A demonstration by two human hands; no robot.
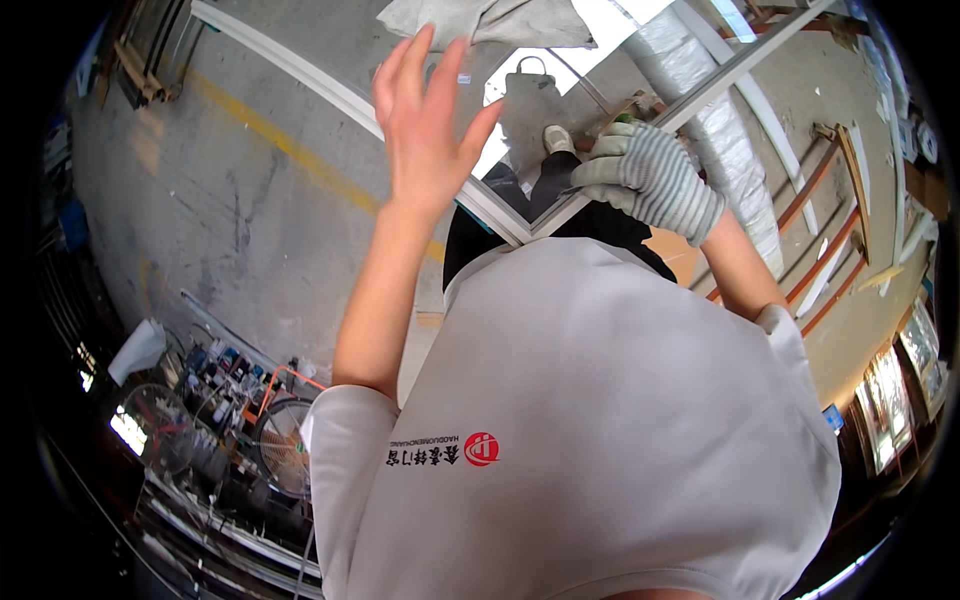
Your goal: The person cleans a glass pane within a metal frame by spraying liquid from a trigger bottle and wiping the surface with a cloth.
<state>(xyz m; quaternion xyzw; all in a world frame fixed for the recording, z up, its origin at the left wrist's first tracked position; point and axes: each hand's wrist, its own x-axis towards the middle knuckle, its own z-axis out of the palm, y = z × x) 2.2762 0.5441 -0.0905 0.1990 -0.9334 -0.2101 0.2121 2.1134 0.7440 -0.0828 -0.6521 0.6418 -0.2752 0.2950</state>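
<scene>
A pale metal frame [300, 75], like that of a window or door, stretches out in front of me, its near corner at my waist. Inside it is a glassy pane with bright reflections. My left hand [425, 110] is bare and raised over the frame's left bar, fingers spread, holding nothing. On the right bar [745, 65] lies my right hand [650, 175], in a grey-and-white striped glove, its fingers bent over the bar. A grey cloth [490, 22] lies at the far side, above the pane. A shoe [558, 140] shows within the frame.
Wrapped silvery material [690, 80] lies beyond the right bar, beside brown rails [825, 260]. A yellow line [290, 145] crosses the concrete floor at left. Cluttered tools and bottles [225, 385] and a round fan [285, 445] stand at lower left.
</scene>
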